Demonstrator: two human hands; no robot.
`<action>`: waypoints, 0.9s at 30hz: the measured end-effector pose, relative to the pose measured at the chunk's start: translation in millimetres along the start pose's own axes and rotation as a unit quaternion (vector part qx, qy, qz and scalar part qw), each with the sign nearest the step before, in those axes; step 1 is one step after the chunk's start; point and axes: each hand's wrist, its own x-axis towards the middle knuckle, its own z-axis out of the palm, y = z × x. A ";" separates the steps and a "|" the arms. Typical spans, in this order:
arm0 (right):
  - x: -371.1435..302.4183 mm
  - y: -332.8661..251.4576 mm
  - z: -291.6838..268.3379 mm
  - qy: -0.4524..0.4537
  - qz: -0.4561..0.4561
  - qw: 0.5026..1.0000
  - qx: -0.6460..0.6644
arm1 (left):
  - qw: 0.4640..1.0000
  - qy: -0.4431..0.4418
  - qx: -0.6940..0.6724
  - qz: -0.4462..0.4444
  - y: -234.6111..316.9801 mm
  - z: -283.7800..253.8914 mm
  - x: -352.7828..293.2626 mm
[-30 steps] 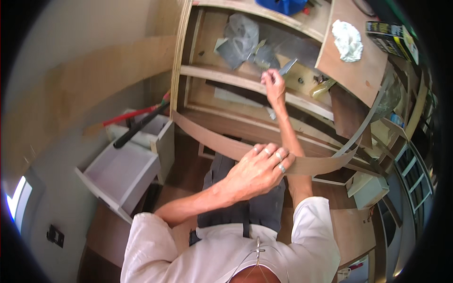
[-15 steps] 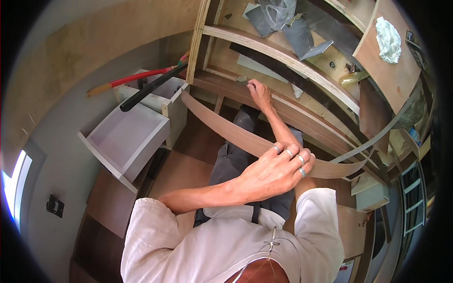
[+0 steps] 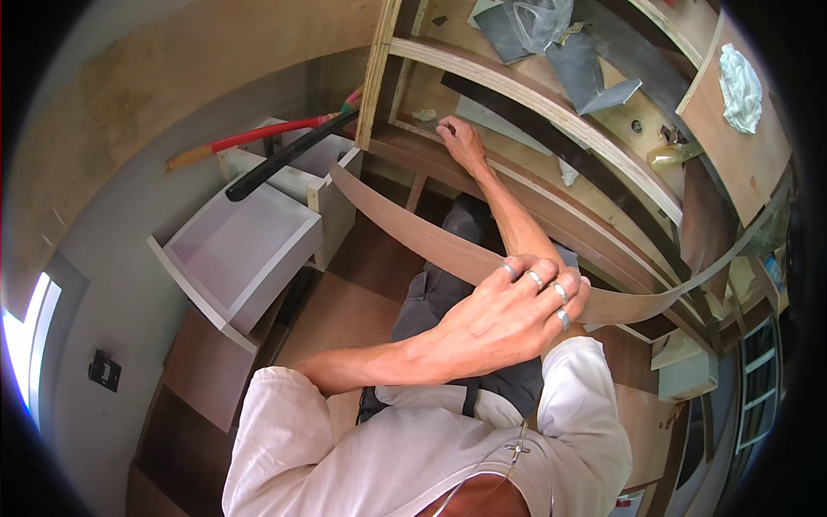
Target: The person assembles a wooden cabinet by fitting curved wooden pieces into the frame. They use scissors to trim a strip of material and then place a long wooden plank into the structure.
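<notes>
My left hand (image 3: 517, 314), with rings on several fingers, is closed over the middle of a long, thin wood-grain edging strip (image 3: 405, 220). The strip bows across my lap; its left end reaches the drawer unit and its right part curves up toward the far right. My right arm reaches forward under the strip. Over the brown front rail of the cabinet frame (image 3: 525, 189), my right hand (image 3: 463, 142) has its fingers curled in. Whether something small is in them is hidden. Just beyond those fingers lies a small pale scrap (image 3: 424, 115).
A pulled-out white drawer (image 3: 241, 254) stands at left, with a red-handled tool (image 3: 250, 135) and a black bar (image 3: 280, 159) above it. Plastic and grey sheet scraps (image 3: 586, 73) lie in the cabinet. A crumpled white cloth (image 3: 741, 86) rests on a panel at right.
My right hand has moved left and farther away over the rail. The pale scrap lies farther left too. My left hand keeps its hold on the strip, and the whole view has shifted slightly.
</notes>
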 end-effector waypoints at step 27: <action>76.0 1.5 67.9 -0.027 -0.029 0.980 -0.194 | 1.000 0.018 -0.018 -0.009 -44.4 -9.4 -7.8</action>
